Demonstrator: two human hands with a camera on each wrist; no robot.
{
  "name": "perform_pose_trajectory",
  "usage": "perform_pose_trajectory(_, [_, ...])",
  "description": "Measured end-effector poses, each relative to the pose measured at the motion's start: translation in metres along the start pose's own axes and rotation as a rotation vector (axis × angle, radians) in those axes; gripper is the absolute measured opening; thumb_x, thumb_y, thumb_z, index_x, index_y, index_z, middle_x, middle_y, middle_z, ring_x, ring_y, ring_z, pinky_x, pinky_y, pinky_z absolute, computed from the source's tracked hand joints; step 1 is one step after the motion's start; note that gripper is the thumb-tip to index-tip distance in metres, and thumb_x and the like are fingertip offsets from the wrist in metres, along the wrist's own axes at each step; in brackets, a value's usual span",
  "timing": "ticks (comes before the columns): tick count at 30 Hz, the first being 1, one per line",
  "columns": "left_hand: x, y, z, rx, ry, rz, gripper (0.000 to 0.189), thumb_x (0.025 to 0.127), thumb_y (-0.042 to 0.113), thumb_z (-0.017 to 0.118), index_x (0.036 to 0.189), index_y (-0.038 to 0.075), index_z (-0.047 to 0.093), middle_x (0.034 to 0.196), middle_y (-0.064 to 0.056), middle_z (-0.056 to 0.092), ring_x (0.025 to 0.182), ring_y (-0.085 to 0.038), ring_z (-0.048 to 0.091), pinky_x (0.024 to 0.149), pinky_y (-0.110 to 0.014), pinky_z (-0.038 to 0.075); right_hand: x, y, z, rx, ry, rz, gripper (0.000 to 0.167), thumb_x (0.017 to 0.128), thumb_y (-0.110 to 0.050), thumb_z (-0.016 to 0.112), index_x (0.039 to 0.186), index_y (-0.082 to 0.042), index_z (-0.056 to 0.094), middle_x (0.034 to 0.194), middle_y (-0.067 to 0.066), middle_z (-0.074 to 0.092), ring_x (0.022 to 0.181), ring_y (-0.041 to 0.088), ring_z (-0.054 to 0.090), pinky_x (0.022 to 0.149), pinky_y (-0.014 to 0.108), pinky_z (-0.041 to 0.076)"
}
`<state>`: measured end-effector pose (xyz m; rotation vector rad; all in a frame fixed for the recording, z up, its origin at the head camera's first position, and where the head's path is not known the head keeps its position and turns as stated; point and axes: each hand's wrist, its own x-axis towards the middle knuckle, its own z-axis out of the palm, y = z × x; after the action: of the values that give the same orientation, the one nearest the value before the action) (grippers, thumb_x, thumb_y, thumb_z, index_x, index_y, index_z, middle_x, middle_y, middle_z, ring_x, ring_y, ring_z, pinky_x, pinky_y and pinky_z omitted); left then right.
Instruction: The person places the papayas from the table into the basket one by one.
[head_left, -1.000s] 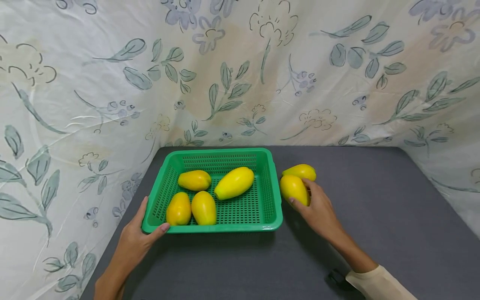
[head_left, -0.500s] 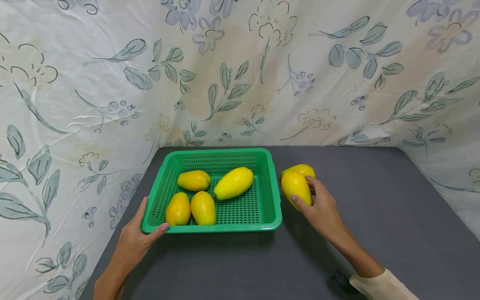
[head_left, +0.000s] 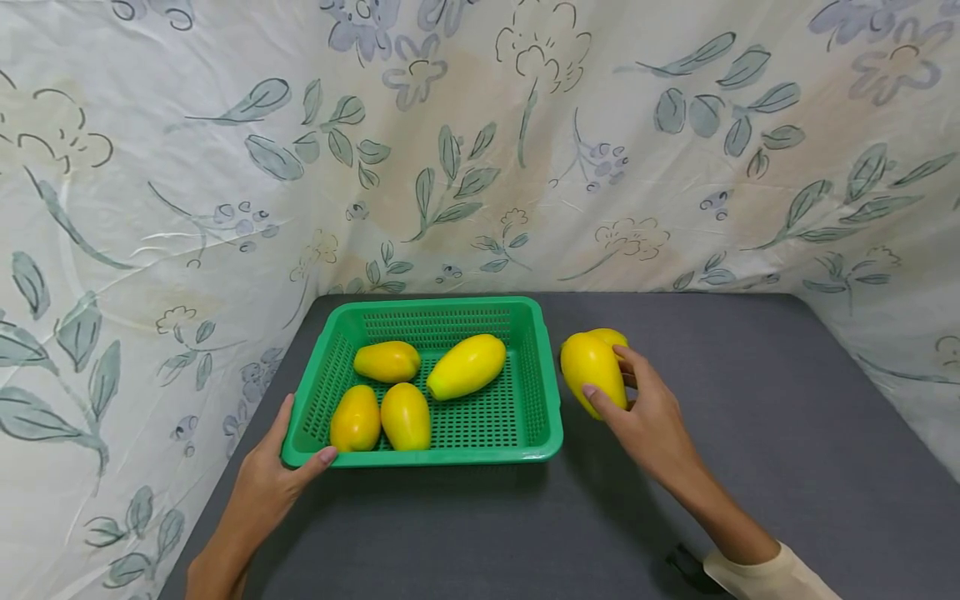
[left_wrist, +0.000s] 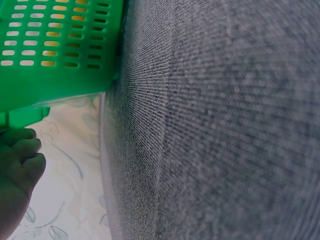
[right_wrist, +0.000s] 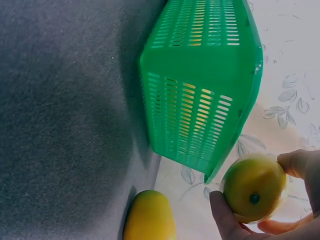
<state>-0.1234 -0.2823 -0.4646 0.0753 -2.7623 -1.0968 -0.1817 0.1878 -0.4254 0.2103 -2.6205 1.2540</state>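
At the front left corner of a green plastic basket [head_left: 420, 457], my left hand [head_left: 272, 477] grips the rim, thumb on top. In the left wrist view its fingers [left_wrist: 26, 150] are curled below the rim [left_wrist: 24, 116]. My right hand [head_left: 651, 417] holds a yellow papaya [head_left: 592, 373] between thumb and fingers, just right of the basket. The right wrist view shows this papaya's end [right_wrist: 254, 187] with a dark green stem spot, raised off the table. Behind it, mostly covered in the head view, a second papaya [right_wrist: 150, 217] lies on the table.
Inside the basket lie several yellow fruits, among them a long one [head_left: 467, 367] at the right and a smaller one [head_left: 387, 361] at the back left. The dark grey table [head_left: 450, 533] meets a flowered cloth [head_left: 465, 167] behind and at the sides. A black object [head_left: 693, 567] shows by the right sleeve.
My right hand has lifted the papaya slightly and tilted it, so that it covers more of the one behind. The left hand and basket have stayed in place.
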Motion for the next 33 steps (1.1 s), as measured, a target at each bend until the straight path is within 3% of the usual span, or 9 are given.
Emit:
perform_pose_trajectory(16, [0.000, 0.001, 0.001, -0.002, 0.011, 0.000, 0.107, 0.097, 0.040, 0.078, 0.172, 0.012, 0.008, 0.166, -0.030, 0.035, 0.137, -0.042, 0.049, 0.103, -0.060, 0.042, -0.008, -0.021, 0.000, 0.068, -0.018, -0.021, 0.075, 0.103, -0.041, 0.071, 0.162, -0.008, 0.038, 0.145, 0.018, 0.057, 0.126, 0.032, 0.058, 0.086, 0.025, 0.055])
perform_pose_trajectory(28, [0.000, 0.000, 0.001, -0.011, 0.008, 0.002, 0.108, 0.097, 0.041, 0.078, 0.172, 0.011, 0.008, 0.167, -0.031, 0.033, 0.140, -0.045, 0.046, 0.107, -0.064, 0.041, -0.011, -0.034, 0.008, 0.107, -0.046, -0.044, 0.075, 0.102, -0.041, 0.071, 0.162, -0.009, 0.039, 0.145, 0.016, 0.057, 0.126, 0.031, 0.059, 0.086, 0.021, 0.056])
perform_pose_trajectory(33, [-0.001, 0.000, 0.002, -0.006, 0.020, 0.012, 0.106, 0.097, 0.040, 0.078, 0.172, 0.011, 0.009, 0.167, -0.030, 0.034, 0.139, -0.043, 0.048, 0.104, -0.061, 0.042, -0.012, -0.038, 0.011, 0.116, -0.051, -0.043, 0.074, 0.102, -0.043, 0.071, 0.161, -0.011, 0.039, 0.146, 0.014, 0.058, 0.127, 0.030, 0.059, 0.088, 0.028, 0.058])
